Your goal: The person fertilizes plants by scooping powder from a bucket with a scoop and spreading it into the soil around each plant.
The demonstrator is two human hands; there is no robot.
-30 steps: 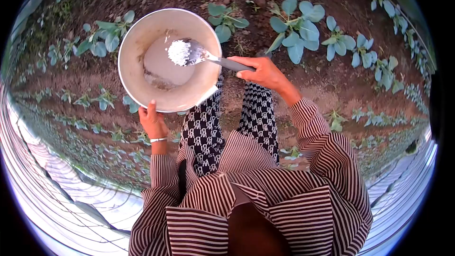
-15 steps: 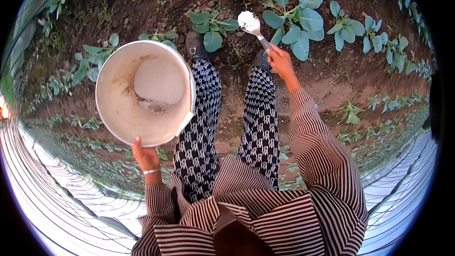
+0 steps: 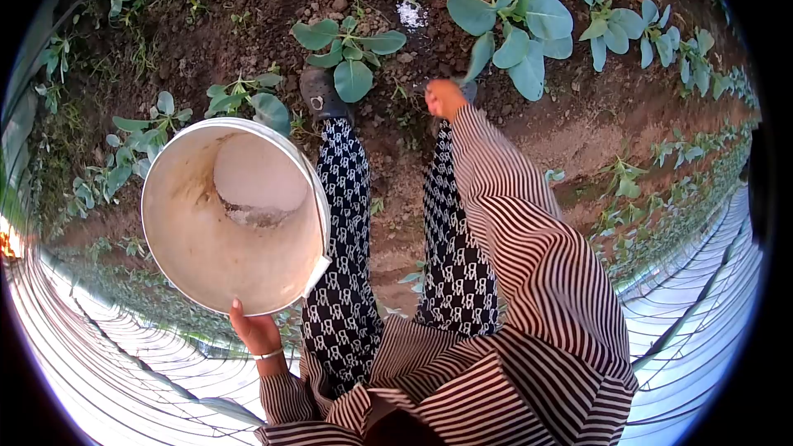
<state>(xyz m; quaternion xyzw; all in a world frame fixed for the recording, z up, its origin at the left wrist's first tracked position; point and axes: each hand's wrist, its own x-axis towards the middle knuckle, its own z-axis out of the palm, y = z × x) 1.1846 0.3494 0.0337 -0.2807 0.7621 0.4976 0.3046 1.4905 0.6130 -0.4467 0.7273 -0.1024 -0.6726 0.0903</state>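
Note:
My left hand [image 3: 256,330] grips the lower rim of a white bucket [image 3: 190,235], tilted so that its inside faces me. White powder [image 3: 260,172] lies in the bottom of the bucket. My right hand [image 3: 446,99] is closed just above my right shoe; the spoon it held a moment before is hidden from view. Beyond that hand, a small heap of white powder [image 3: 410,15] rests on the soil. It lies between a small leafy plant [image 3: 351,54] and a larger leafy plant [image 3: 520,21].
My shoe [image 3: 322,92] stands close beside the small plant. More leafy plants [image 3: 615,26] continue in a row to the right, and others [image 3: 239,99] grow behind the bucket. Bare brown soil [image 3: 273,12] lies around them.
The white powder from the spoon is now on the soil. My right hand has drawn down and left, its spoon out of sight. The bucket has shifted down and left in view.

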